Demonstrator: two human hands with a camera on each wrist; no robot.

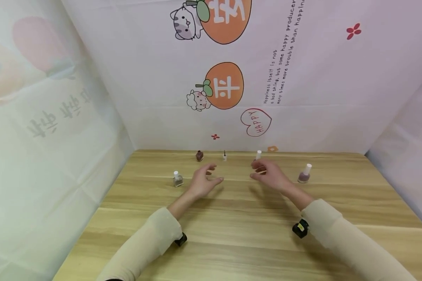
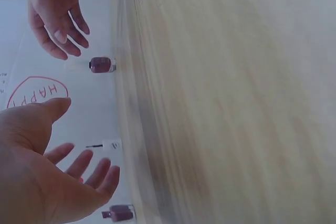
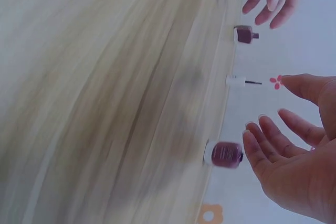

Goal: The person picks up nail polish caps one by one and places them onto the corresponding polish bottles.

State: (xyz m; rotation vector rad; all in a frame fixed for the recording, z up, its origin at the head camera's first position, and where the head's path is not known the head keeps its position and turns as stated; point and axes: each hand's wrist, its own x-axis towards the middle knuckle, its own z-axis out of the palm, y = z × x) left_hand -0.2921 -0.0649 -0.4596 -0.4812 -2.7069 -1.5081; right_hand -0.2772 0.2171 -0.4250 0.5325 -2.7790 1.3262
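Observation:
My left hand hovers over the table with relaxed fingers and holds nothing. Beyond its fingertips stands an uncapped dark nail polish bottle. A white cap stands nearby with its brush pointing up. My right hand, also holding nothing, has loosely bent fingers. In the head view it partly covers a nail polish bottle with a white cap; the right wrist view shows that reddish-purple bottle close by the fingertips. Outside the right hand stands a purple nail polish bottle, and left of the left hand a clear one.
The wooden table ends at a white printed cloth backdrop just behind the bottles. More cloth hangs at the left and right sides. Small black devices sit under both wrists.

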